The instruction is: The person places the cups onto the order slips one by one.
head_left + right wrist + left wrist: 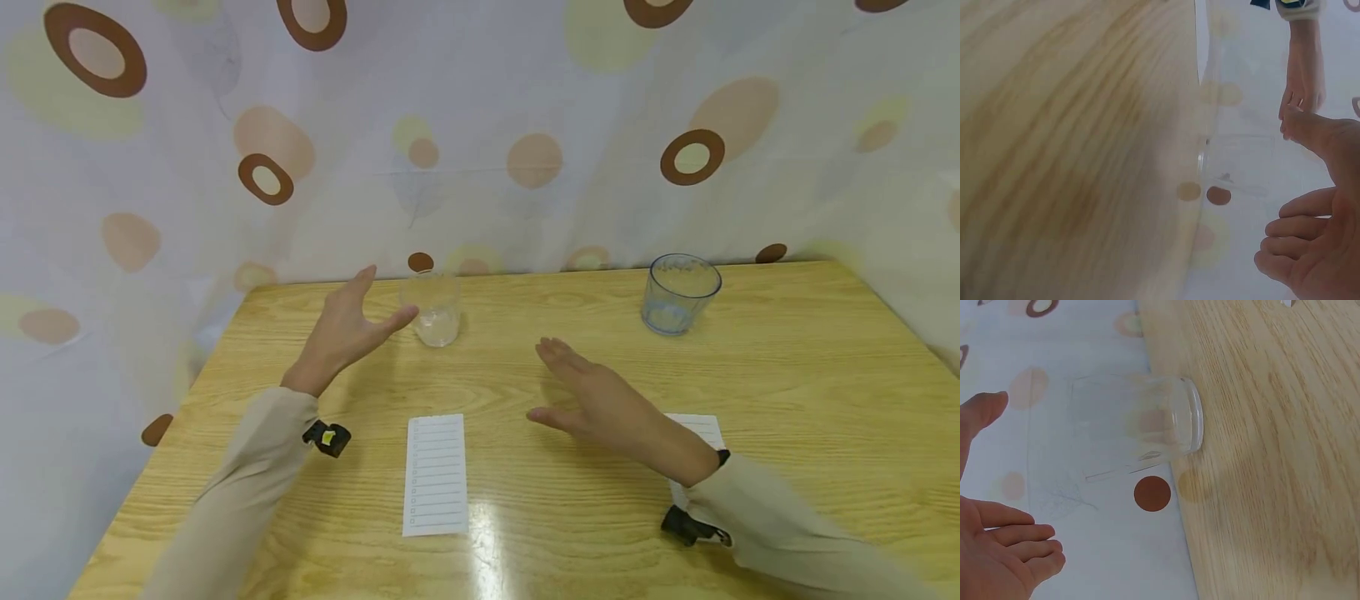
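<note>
A clear drinking glass (437, 323) stands upright toward the back left of the table. My left hand (341, 333) hovers just left of it, thumb and fingers spread apart with nothing between them. In the left wrist view the glass (1141, 428) is in front of that hand (1007, 553), apart from the fingertips. My right hand (603, 404) is in the air over the middle right of the table, fingers extended and thumb apart, holding nothing. A blue-tinted glass (675, 304) stands upright behind it to the right.
On the wooden table (547, 533) lies a lined white checklist slip (435, 479), in front of the clear glass. A second lined slip (699, 427) is partly hidden under the right forearm. Behind the table's back edge hangs a patterned curtain (480, 92).
</note>
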The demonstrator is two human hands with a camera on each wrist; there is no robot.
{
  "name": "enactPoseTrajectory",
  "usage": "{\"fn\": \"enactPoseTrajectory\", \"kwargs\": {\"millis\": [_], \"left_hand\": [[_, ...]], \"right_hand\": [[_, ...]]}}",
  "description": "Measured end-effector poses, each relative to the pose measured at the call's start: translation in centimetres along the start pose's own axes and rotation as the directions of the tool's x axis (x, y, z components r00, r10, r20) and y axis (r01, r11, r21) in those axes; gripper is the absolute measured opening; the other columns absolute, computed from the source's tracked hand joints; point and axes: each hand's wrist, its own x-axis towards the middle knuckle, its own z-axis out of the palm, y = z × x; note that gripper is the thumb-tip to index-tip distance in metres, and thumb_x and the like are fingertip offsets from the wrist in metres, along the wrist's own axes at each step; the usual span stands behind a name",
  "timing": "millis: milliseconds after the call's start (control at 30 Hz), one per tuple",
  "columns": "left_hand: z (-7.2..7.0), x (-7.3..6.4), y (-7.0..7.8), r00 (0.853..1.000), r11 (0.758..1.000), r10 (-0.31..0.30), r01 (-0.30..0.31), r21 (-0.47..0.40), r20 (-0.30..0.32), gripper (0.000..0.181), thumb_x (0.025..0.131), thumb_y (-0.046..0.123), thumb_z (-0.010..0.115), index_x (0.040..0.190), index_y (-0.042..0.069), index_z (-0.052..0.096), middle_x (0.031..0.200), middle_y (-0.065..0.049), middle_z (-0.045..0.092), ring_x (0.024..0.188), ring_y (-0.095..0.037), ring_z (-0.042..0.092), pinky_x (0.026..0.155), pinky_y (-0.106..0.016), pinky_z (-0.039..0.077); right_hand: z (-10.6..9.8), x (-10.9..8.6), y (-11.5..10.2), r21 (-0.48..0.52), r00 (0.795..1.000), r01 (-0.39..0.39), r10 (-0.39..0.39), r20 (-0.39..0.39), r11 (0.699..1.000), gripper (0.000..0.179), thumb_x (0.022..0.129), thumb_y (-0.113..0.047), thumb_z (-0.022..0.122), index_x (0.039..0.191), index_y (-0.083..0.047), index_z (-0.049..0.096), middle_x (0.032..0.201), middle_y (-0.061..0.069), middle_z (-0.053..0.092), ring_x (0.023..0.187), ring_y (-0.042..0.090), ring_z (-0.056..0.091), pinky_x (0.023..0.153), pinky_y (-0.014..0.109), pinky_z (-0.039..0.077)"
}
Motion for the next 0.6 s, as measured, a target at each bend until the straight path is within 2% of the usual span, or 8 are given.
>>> {"fn": "enactPoseTrajectory", "kwargs": {"millis": [167,367,600], "left_hand": [[0.5,0.3,-0.2,1.000,1.000,0.006,-0.006,-0.012,-0.015,0.102,0.085,0.064,0.058,0.152,-0.003,0.020,0.156,-0.021,0.023,0.142,-0.038,0.022,0.112,-0.054,0.025],[1.0,0.5,-0.1,1.000,1.000,-0.011,0.011,-0.023,0.000,0.101,0.086,0.063,0.058,0.152,-0.002,0.019,0.156,-0.020,0.022,0.142,-0.038,0.022,0.112,-0.054,0.026],[1.6,0.8,-0.1,1.000,0.999,-0.017,0.017,-0.044,0.003,0.100,0.086,0.061,0.060,0.152,-0.002,0.021,0.155,-0.020,0.024,0.143,-0.037,0.023,0.112,-0.052,0.026]], "right_hand": [[1.3,0.5,-1.3,0.009,1.000,0.011,-0.011,0.021,1.000,0.088,0.088,-0.045,0.068,0.149,0.004,0.028,0.155,0.020,0.024,0.138,0.037,0.032,0.104,0.050,0.039],[2.2,0.9,-2.1,-0.010,0.998,0.037,-0.037,0.050,0.999,0.089,0.088,-0.048,0.066,0.149,0.004,0.028,0.155,0.021,0.025,0.139,0.036,0.031,0.105,0.050,0.038],[2.6,1.3,-2.7,-0.026,0.997,0.075,-0.074,0.032,0.997,0.088,0.088,-0.047,0.067,0.148,0.005,0.031,0.153,0.022,0.029,0.139,0.036,0.031,0.105,0.049,0.038]]}}
